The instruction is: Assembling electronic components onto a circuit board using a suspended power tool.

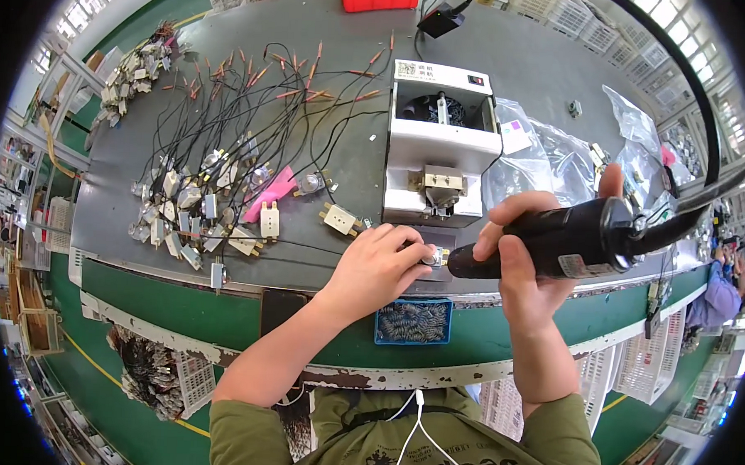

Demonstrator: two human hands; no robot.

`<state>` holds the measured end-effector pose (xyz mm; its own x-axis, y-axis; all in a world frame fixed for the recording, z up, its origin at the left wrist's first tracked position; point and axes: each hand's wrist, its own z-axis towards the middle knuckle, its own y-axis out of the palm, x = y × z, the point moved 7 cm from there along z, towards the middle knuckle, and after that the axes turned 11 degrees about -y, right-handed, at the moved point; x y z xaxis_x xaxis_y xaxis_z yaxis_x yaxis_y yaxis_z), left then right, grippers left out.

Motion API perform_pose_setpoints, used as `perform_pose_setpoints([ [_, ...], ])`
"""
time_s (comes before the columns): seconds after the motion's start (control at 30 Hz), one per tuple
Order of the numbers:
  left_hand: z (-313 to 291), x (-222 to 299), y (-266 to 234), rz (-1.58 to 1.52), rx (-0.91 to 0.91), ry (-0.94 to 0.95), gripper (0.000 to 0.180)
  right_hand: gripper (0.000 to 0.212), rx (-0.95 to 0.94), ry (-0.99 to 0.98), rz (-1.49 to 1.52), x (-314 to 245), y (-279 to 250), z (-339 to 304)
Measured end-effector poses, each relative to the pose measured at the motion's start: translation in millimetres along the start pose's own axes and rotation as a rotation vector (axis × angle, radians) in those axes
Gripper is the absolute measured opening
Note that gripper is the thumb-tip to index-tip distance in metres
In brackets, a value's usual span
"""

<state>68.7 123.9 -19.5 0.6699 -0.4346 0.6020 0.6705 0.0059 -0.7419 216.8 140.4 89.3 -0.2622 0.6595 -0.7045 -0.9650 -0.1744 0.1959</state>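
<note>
My left hand (377, 266) is closed on a small metal-and-plastic part (436, 256) with brass-coloured terminals, at the bench's near edge. My right hand (528, 256) is wrapped round a black electric screwdriver (559, 241), held nearly level. The tool's tip points left, right against or very close to the part; contact is hard to tell. Just beyond stands a white screw feeder (439, 140). Close to my left hand lies a cream socket block (340, 219) with brass terminals. A blue tray (413, 342) of screws sits below my hands.
A heap of small wired parts (182, 208) covers the left of the bench, its black leads with orange-red ends (313, 64) spreading away. Clear plastic bags (567, 154) lie right of the feeder. A red bin (378, 0) stands at the back. Another person (715, 297) is at far right.
</note>
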Motion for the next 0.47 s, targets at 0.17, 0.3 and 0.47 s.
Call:
perform_pose_setpoints([
  [0.17, -1.3, 0.5, 0.2, 0.002, 0.015, -0.007, 0.025, 0.111, 0.02, -0.049, -0.044, 8.2, -1.9, -4.2],
  [0.3, -1.2, 0.3, 0.6, -0.002, 0.001, -0.014, 0.026, 0.11, 0.033, -0.021, 0.003, 17.0, -1.8, -6.7],
  [0.47, -1.7, -0.6, 0.5, 0.015, -0.014, -0.025, 0.027, 0.109, -0.253, -0.078, -0.235, 25.9, -0.8, -10.7],
])
